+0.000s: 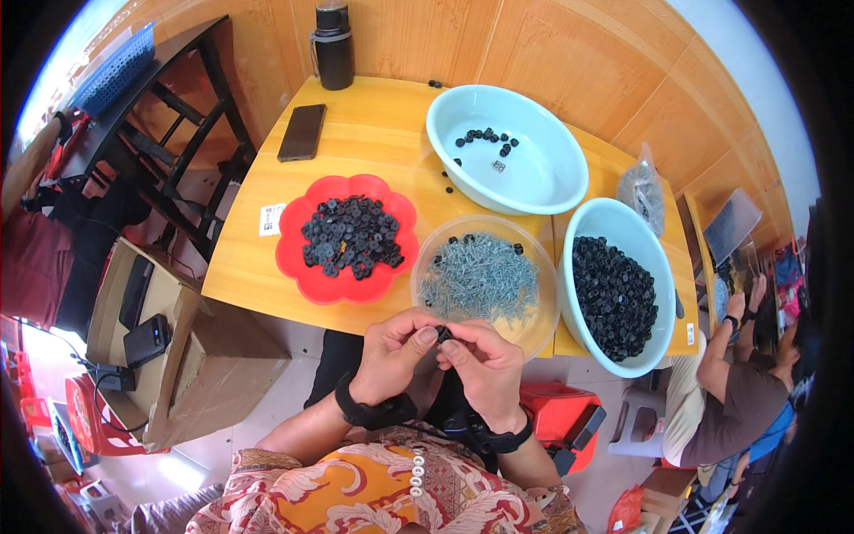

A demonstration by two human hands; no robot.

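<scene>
Just off the table's front edge, my left hand (396, 349) and my right hand (481, 360) meet, fingertips pinched together on a small black knob-like part (442, 334). Its finer shape is covered by my fingers. Right in front of them stands a round clear tub (543, 313) heaped with silvery screws (480, 278), a few black parts among them. To its left a red flower-shaped dish (305, 283) holds a pile of flat black washer-like discs (351, 236). On the right, a light blue basin (583, 331) is filled with small black knob-like parts (618, 294).
Another light blue basin (543, 191) at the back holds several black parts. A dark phone (302, 133), a black bottle (333, 53) and a bag of grey pieces (642, 191) stand around the table (240, 258). A cardboard box (209, 374) is at left; other people sit at both sides.
</scene>
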